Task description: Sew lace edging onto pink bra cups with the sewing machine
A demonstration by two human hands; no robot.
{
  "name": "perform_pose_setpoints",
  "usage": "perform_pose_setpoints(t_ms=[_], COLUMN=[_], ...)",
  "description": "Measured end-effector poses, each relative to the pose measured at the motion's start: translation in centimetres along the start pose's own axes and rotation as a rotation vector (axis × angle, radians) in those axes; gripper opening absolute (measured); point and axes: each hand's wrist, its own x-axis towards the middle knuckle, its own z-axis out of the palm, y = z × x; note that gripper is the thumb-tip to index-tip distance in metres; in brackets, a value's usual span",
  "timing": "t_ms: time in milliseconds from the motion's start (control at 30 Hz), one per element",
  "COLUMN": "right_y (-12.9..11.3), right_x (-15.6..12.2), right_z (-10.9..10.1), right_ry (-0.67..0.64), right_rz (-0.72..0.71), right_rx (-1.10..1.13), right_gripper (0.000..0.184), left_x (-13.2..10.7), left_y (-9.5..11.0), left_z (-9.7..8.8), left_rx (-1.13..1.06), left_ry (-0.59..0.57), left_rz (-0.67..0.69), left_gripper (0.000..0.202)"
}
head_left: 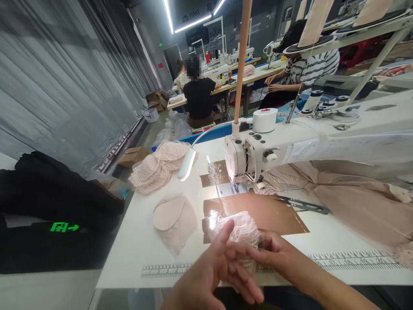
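Observation:
A pale pink lace fabric piece (242, 224), gathered into a rounded shape, is in front of the sewing machine (238, 159), over the brown sheet (271, 211). My right hand (277, 252) closes its fingers on the right edge of the lace piece. At its near side is my left hand (216, 269), with thumb raised and fingers spread; whether it touches the lace is unclear. A beige fabric oval on sheer mesh (169, 213) lies to the left. Behind it rests a heap of lace pieces (151, 172).
Black-handled thread snips (303, 204) lie right of the needle area, beside spread beige fabric (351, 202). A small lamp (187, 164) leans over the white table (129, 254). Printed rulers (166, 270) run along the front edge. Other people sit at machines farther back.

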Motion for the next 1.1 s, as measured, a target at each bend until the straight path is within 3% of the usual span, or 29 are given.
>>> perform_pose_setpoints(t_ms=[67, 133, 200, 233, 300, 367, 467, 533, 633, 700, 800, 833, 900, 967, 1033, 1100], right_y=[-0.2, -0.8, -1.5, -1.9, -2.4, -2.7, -2.5, -2.2, -2.1, -2.1, -2.2, -2.3, -2.6, -3.0, -3.4, -3.6], right_x=[-0.3, -0.4, -0.4, -0.3, -0.1, 0.0, 0.2, 0.2, 0.1, 0.0, -0.4, -0.6, -0.8, -0.9, -0.6, -0.4], right_z=[-0.3, -0.4, -0.2, -0.1, 0.1, 0.2, -0.1, -0.4, -0.8, -1.1, -1.3, -1.3, -1.2, -1.1, -1.0, -0.9], right_ry=[-0.092, -0.189, -0.294, -0.338, -0.381, -0.323, -0.143, -0.068, 0.005, 0.087, 0.176, 0.185, 0.152, 0.072, 0.007, 0.068], right_rz=[-0.055, -0.089, -0.105, -0.11, -0.12, -0.13, -0.144, -0.137, -0.127, -0.137, -0.127, -0.136, -0.198, -0.29, -0.355, -0.398], right_rx=[0.098, 0.152, 0.141, 0.118, 0.061, -0.002, -0.06, -0.095, -0.224, -0.33, -0.404, -0.41, -0.422, -0.461, -0.528, -0.628], right_gripper=[0.038, 0.035, 0.033, 0.034, 0.035, 0.033, 0.028, 0.024, 0.016, 0.015, 0.039, 0.048, 0.054, 0.048, 0.037, 0.032], left_x=[-0.7, -1.1, -1.0, -0.9, -0.4, 0.2, 0.9, 1.4, 1.9, 1.8, 1.2, 1.0, 1.0, 1.2, 1.6, 2.0], left_y=[0.2, 0.6, 1.0, 1.2, 1.4, 1.5, 1.8, 2.1, 2.9, 3.6, 4.6, 4.9, 5.0, 4.5, 3.6, 2.5], left_z=[-0.9, -1.6, -1.8, -1.8, -1.4, -1.1, -0.7, -0.6, 0.1, 0.8, 1.7, 1.8, 1.5, 0.8, 0.1, -0.3], left_rx=[0.042, 0.174, 0.286, 0.303, 0.264, 0.238, 0.387, 0.563, 0.755, 0.818, 0.841, 0.867, 0.936, 0.928, 0.785, 0.676], left_ry=[0.117, 0.372, 0.541, 0.545, 0.446, 0.35, 0.396, 0.458, 0.457, 0.394, 0.154, 0.096, 0.096, 0.168, 0.169, 0.199], left_rz=[0.08, 0.127, 0.058, -0.011, -0.149, -0.206, -0.117, -0.032, 0.086, 0.193, 0.29, 0.267, 0.165, 0.058, -0.011, -0.032], left_gripper=[0.099, 0.079, 0.074, 0.077, 0.081, 0.067, 0.037, 0.027, 0.02, 0.014, 0.012, 0.013, 0.015, 0.018, 0.023, 0.03])
